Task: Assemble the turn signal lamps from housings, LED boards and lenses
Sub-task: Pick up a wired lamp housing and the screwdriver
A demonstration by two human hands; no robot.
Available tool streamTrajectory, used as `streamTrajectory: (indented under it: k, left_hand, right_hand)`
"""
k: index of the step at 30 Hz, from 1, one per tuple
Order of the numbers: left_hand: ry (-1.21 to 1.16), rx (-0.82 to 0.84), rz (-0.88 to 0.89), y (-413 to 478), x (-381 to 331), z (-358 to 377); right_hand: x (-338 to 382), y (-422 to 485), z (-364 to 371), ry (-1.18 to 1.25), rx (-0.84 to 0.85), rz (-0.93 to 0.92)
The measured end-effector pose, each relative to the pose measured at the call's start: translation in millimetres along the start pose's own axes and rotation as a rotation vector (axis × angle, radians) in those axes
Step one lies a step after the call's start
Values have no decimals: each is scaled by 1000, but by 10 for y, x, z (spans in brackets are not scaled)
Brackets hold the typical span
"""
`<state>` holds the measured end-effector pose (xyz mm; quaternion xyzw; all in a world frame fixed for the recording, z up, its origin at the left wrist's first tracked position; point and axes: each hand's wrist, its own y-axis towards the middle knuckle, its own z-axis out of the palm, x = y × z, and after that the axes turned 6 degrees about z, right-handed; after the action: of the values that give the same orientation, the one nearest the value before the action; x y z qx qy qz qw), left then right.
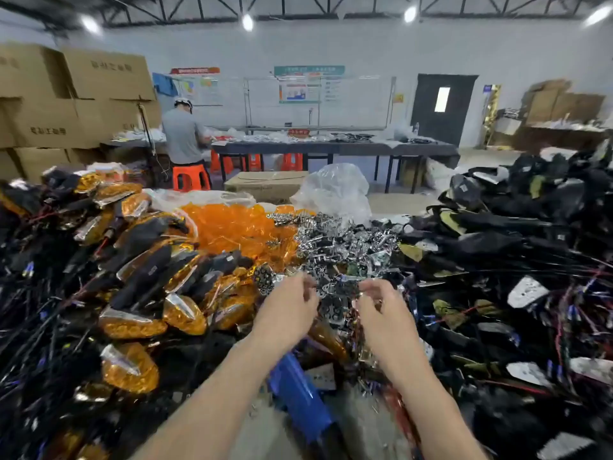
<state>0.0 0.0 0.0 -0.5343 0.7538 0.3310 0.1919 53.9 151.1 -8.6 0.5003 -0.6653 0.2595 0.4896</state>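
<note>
**Lift one silver piece free of the heap**

Your hands are close together over the heap of shiny silver pieces (341, 240) in the middle of the bench. Your left hand (288, 305) and right hand (379, 308) both have their fingers curled inward, facing each other, with silver pieces in the gap between them. The blur hides the fingertips, so I cannot tell whether either hand is pinching a piece or only reaching in.

The other parts lie around you. The loose orange lenses (232, 224) sit in a clear bag just behind the heap, to its left. The black housings (497, 227), with their wires, are piled along your right. The finished lamps (132, 277) are stacked on your left.

This looks like the picking step, early in building one lamp. The silver pieces lie jumbled and seem likely to hook on one another, so choose one lying on top. Grip it by its edges rather than its mirrored face, which would probably show finger marks. Lift it straight up, and use the other hand to hold down any neighbours that rise with it.

Check that you have one piece only before you turn to the housings. Mind the loose wires on the right, which could snag. Keep your forearms off the blue object (298, 386) between your wrists.
</note>
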Motion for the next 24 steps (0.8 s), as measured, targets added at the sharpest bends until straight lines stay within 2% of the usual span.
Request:
streamTrajectory:
  k: [5, 8, 12, 15, 18, 21, 24]
  left_hand:
    - [411, 306, 200, 586, 31, 354]
    - [628, 442, 178, 724, 43, 548]
    - [676, 322, 233, 770, 102, 571]
    - [577, 248, 277, 759, 159, 436]
    - [286, 195, 125, 749, 220, 278]
    - [18, 62, 16, 682, 239, 112]
    - [-143, -79, -77, 619, 220, -42]
  right_hand:
    - [-36, 385, -31, -91, 11, -24]
    - [36, 603, -6, -109, 4, -44]
    - [59, 894, 147, -188, 41, -73]
    - [18, 1122, 269, -307, 53, -104]
    - [3, 1357, 401, -459, 97, -163]
    - [34, 1503, 546, -571, 152, -203]
    - [134, 1488, 729, -537, 159, -273]
